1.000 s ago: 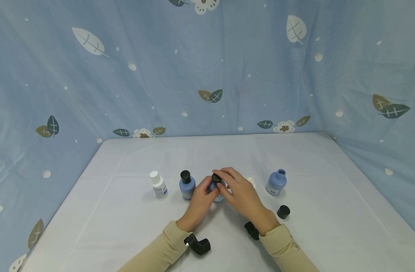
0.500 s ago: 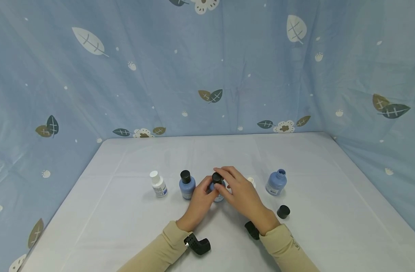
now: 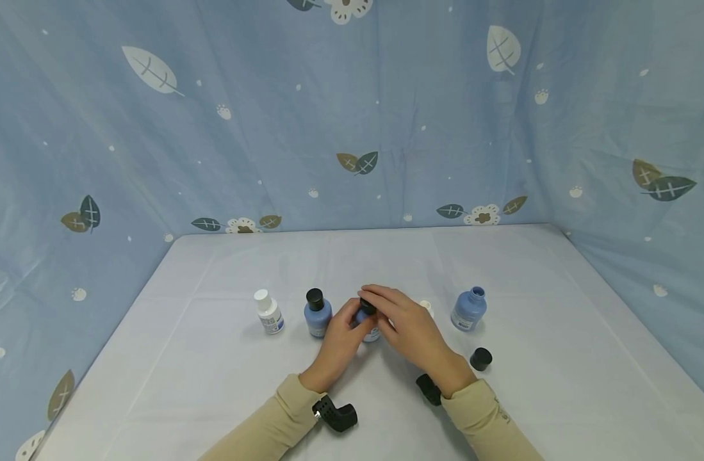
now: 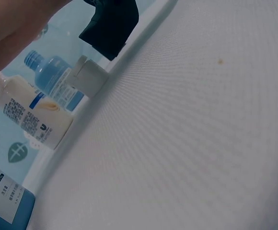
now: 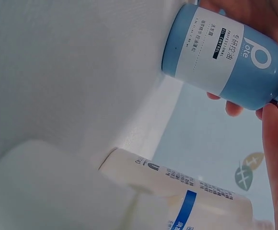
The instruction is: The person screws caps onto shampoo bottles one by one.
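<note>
A blue shampoo bottle [image 5: 247, 67] with a pale label stands upright on the table in front of me. My left hand [image 3: 341, 336] grips its body from the left; its fingers show behind the bottle in the right wrist view. Over the top, my right hand [image 3: 414, 330] pinches the black cap [image 3: 367, 307] at the bottle's neck, partly covering it. Just beyond the right hand is an uncapped white bottle [image 4: 38, 112], mostly hidden in the head view. A second blue bottle [image 3: 318, 319], black-capped, stands close to the left hand.
At the far left stands a white bottle [image 3: 269, 314] with its cap on. To the right are an uncapped blue bottle [image 3: 469, 310] and a loose black cap [image 3: 481, 359]. A loose white cap [image 4: 87, 77] lies on the table near the right wrist's black strap [image 3: 428, 389].
The right hand's fingers have shifted and turned slightly around the black cap, now covering more of it. The left hand and the bottles stay in place.
</note>
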